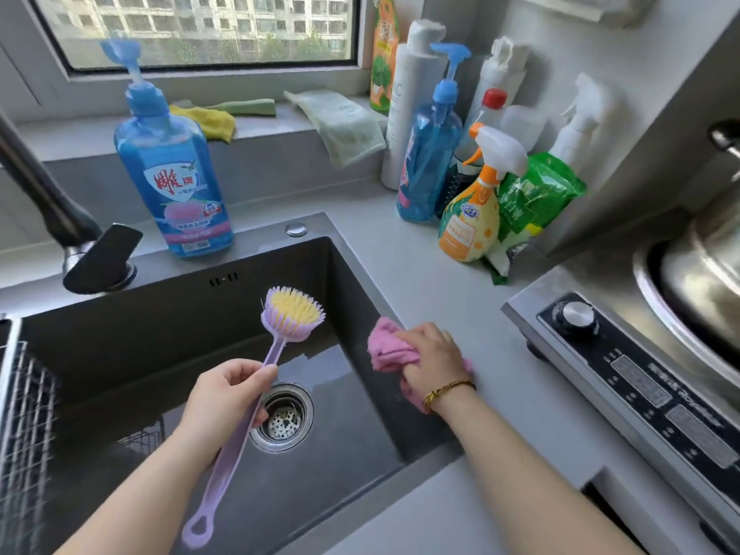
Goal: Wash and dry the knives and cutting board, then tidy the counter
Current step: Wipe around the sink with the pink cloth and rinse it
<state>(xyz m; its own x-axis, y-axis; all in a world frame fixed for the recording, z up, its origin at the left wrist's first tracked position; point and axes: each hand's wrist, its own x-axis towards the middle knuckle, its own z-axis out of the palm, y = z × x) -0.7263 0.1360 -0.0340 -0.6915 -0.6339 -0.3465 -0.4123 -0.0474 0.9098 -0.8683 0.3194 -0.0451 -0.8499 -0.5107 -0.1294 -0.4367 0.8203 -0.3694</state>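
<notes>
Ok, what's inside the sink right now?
The sink shows a drain strainer, a wet floor and a wire rack at its left edge. The left hand and brush cover part of the floor from view.

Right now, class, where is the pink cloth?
In the head view, the pink cloth sits on the counter at the right rim of the sink, gripped by the right hand, left of the stove.

Two hands, one brush, one pink cloth, two blue pump bottles
</notes>
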